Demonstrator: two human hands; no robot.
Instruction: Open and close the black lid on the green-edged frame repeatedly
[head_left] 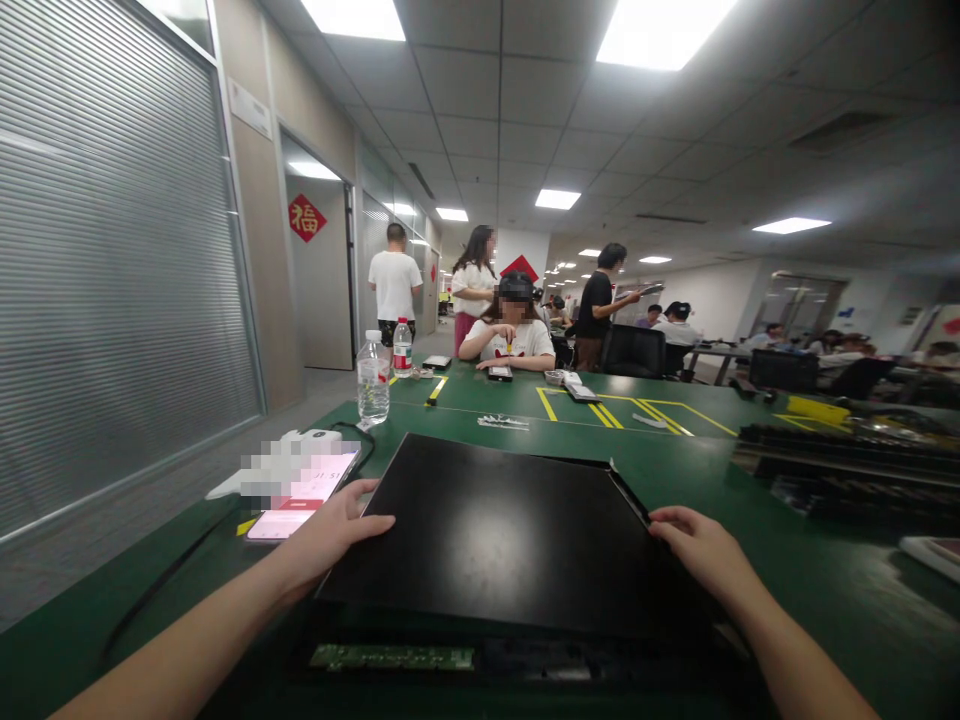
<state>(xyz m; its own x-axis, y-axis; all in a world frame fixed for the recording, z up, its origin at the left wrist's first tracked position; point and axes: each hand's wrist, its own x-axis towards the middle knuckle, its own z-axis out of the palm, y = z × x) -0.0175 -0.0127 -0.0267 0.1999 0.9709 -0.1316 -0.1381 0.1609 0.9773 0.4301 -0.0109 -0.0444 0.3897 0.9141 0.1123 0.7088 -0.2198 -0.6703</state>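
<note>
Directly before you, your left hand [341, 525] grasps one black panel [457, 530] at its nine o'clock edge, your right hand [697, 545] at three o'clock. One circuit board [394, 657] shows at six; on the bench [694, 470], two bottles [373, 385] stand at eleven.

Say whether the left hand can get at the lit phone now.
Probably yes: the left hand is right beside the phone, with nothing visible between them, though it would first have to leave the black panel.

Black panel [487, 520], green circuit board [394, 657], green table [690, 465] with yellow lines [549, 404]
</note>
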